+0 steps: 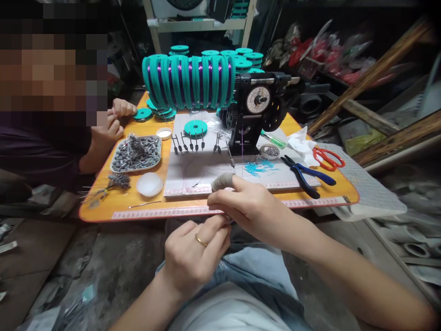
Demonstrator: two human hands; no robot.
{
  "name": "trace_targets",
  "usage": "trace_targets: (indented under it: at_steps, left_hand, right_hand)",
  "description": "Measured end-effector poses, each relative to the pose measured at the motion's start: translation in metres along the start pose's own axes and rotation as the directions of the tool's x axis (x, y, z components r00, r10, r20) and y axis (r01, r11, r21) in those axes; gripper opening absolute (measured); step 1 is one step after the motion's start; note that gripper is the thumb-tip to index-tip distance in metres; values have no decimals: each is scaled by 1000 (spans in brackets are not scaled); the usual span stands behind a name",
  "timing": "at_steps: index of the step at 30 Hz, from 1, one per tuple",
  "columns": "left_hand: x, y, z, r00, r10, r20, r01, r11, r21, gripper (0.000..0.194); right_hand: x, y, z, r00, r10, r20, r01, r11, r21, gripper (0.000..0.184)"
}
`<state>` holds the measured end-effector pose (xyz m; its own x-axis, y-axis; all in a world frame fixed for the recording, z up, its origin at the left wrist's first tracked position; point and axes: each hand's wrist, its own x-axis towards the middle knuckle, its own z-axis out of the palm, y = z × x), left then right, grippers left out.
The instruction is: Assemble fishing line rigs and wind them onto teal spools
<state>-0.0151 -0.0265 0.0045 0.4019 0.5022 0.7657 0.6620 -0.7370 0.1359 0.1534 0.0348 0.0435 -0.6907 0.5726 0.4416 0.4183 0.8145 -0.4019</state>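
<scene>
My left hand [198, 250], with a ring on one finger, is closed in front of the table edge. Its fingertips meet those of my right hand [246, 202], which is pinched just above it and wears a grey finger cover [223, 183]. Whatever the fingers hold is hidden; a speck of purple shows between the hands. A thin purple wire [242, 138] hangs down in front of the black winding machine [246, 124] toward my right hand. Teal spools with purple wire [189, 80] sit side by side on the machine's shaft. Small dark pieces with leads [196, 146] lie on the white board [213, 170].
A tray of grey cores [159, 158], a white dish [149, 184] and a tape measure [138, 213] lie left. Blue-handled pliers [305, 177], red scissors [329, 158] and cut blue tubes [258, 168] lie right. Another person's hands [119, 117] touch a teal spool [142, 114].
</scene>
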Motion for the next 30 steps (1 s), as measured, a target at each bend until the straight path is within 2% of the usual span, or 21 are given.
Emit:
trace_targets:
  at_steps: [1,2,3,4,5,6,7,8,9,12,14,15,16,17,19,20,22,24,25,27,30]
  left_hand:
    - [-3,1,4,995,-95,5,95,989,-113,12]
    - [-7,3,8,966,-259,23,256,929,-267,12]
    - [-11,6,13,879,-471,79,451,765,-459,11]
    - [-16,10,18,724,-663,191,607,481,-633,11]
    - [-20,14,24,543,-771,333,662,149,-734,12]
    - [-24,19,29,390,-796,462,632,-133,-763,14]
    - [-27,24,34,286,-783,552,571,-323,-755,18]
    - [-29,29,39,231,-765,601,516,-427,-742,21]
    - [-30,34,43,206,-758,619,486,-470,-737,23]
    - [-26,46,52,163,-764,624,419,-519,-745,27]
    - [-22,50,53,157,-748,645,382,-556,-738,29]
    - [-20,51,53,165,-722,672,376,-584,-719,30]
    - [-19,50,53,178,-687,705,380,-613,-693,29]
    - [-18,50,52,192,-647,738,392,-639,-662,28]
    - [-17,47,51,210,-570,795,427,-678,-598,24]
    - [-17,45,51,213,-541,814,443,-689,-574,24]
    - [-16,42,50,215,-489,845,463,-711,-529,24]
    - [-14,40,48,242,-505,828,508,-662,-552,22]
    - [-14,39,47,275,-547,790,554,-582,-596,23]
    - [-13,37,41,384,-661,644,669,-281,-688,22]
    - [-12,33,28,659,-680,321,682,361,-636,6]
  right_hand:
    - [-5,-1,1,998,-9,-55,8,1000,-15,18]
    - [-11,-2,3,991,-7,-136,3,1000,-28,18]
    - [-18,-4,5,973,13,-230,-20,999,-31,18]
    - [-27,-6,7,948,62,-313,-69,998,-12,18]
    - [-36,-8,9,922,142,-359,-140,990,31,16]
    - [-45,-10,13,901,244,-358,-224,970,97,11]
    - [-54,-12,17,883,357,-303,-315,932,180,8]
    - [-61,-14,22,861,461,-213,-402,875,270,9]
    - [-68,-16,28,830,547,-109,-480,800,361,10]
    - [-81,-23,48,713,698,69,-592,547,592,17]
    - [-85,-26,56,669,739,76,-547,420,724,17]
    - [-88,-27,58,673,738,49,-505,410,759,14]
    - [-91,-27,58,696,718,-13,-462,462,757,11]
    - [-94,-26,55,736,669,-107,-419,573,704,9]
    - [-101,-23,47,835,455,-309,-310,853,420,20]
    - [-104,-21,41,872,326,-365,-249,938,241,28]
    - [-109,-17,31,916,122,-383,-132,991,0,37]
    - [-110,-14,22,934,40,-356,-70,995,-71,35]
    - [-109,-14,18,944,39,-327,-65,996,-68,32]
    - [-106,-15,11,962,48,-269,-65,996,-55,25]
    - [-98,-18,6,964,28,-266,-33,999,-14,21]
